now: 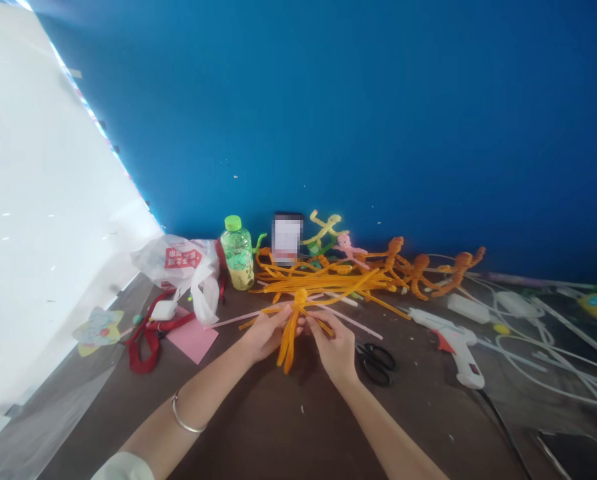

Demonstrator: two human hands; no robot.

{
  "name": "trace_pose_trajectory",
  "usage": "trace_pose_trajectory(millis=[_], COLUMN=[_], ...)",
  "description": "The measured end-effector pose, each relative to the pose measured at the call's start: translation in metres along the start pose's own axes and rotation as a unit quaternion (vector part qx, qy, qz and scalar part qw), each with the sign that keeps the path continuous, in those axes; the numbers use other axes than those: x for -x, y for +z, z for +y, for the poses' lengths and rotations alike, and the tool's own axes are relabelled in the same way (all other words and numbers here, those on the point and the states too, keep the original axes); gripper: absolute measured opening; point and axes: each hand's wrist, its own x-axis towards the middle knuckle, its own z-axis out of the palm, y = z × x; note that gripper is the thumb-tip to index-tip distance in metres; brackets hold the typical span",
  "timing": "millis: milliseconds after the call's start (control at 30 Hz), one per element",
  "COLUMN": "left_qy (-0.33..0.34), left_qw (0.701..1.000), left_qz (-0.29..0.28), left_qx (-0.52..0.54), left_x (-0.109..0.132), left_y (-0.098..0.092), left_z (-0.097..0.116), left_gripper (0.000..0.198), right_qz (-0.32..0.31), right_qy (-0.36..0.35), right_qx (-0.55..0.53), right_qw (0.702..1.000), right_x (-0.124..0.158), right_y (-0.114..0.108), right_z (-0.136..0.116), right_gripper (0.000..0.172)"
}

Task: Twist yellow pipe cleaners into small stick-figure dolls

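Between my two hands is a bundle of orange pipe cleaners [289, 337], gathered at a rounded knob on top, with loose strands hanging down and others spreading sideways. My left hand [269, 333] is closed on the bundle from the left, thumb near the knob. From the right, my right hand [334, 343] pinches some of its strands with bent fingers. Behind them lies a heap of loose orange pipe cleaners [323, 279]. Pale pink pipe cleaners [355, 323] stick out on both sides. Black-handled scissors [378, 363] rest beside my right hand.
A white glue gun [453, 343] and tangled white cables [528, 327] lie to the right, a phone [578, 457] at the near right corner. Twisted orange figures [421, 273] stand behind. Leftward are a green-capped bottle [239, 257], a plastic bag [183, 263], a red strap [143, 350] and pink paper [193, 339].
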Motion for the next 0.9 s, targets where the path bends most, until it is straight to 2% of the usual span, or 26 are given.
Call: trace_pose_trajectory(millis=[133, 333, 433, 500, 567, 667, 733, 800, 900], left_qy=[-0.001, 0.016, 0.012, 0.006, -0.004, -0.027, -0.04, -0.048, -0.057], left_qw=[0.999, 1.0, 1.0, 1.0, 0.999, 0.998, 0.996, 0.995, 0.994], left_qz=[-0.032, -0.011, -0.015, -0.018, -0.018, -0.024, -0.034, -0.044, -0.05], left_qx=[-0.001, -0.015, 0.0, 0.016, 0.034, 0.057, 0.067, 0.073, 0.082], left_x=[0.001, 0.001, 0.0, -0.001, -0.003, -0.004, -0.004, -0.003, -0.001], left_y=[0.0, 0.002, -0.001, -0.004, -0.008, -0.011, -0.012, -0.011, -0.009], left_z=[0.001, 0.0, 0.0, 0.0, 0.0, 0.0, -0.001, -0.001, -0.002], left_gripper=[0.025, 0.021, 0.019, 0.016, 0.012, 0.012, 0.017, 0.02, 0.016], right_qz=[-0.017, -0.031, -0.044, -0.024, 0.024, 0.064, 0.046, 0.007, -0.047], right_qy=[-0.057, -0.106, -0.149, -0.192, -0.245, -0.323, -0.355, -0.374, -0.391], right_qx=[0.027, 0.047, 0.035, 0.05, 0.104, 0.227, 0.292, 0.323, 0.306], right_qw=[0.998, 0.993, 0.987, 0.98, 0.964, 0.917, 0.887, 0.869, 0.867], right_x=[0.0, 0.001, 0.002, 0.001, -0.003, -0.011, -0.015, -0.016, -0.013], right_y=[0.001, 0.0, -0.006, -0.01, -0.014, -0.015, -0.014, -0.013, -0.011], right_z=[0.001, 0.004, 0.004, 0.003, 0.004, 0.004, 0.004, 0.004, 0.005], right_gripper=[0.01, 0.009, 0.018, 0.026, 0.027, 0.027, 0.032, 0.035, 0.038])
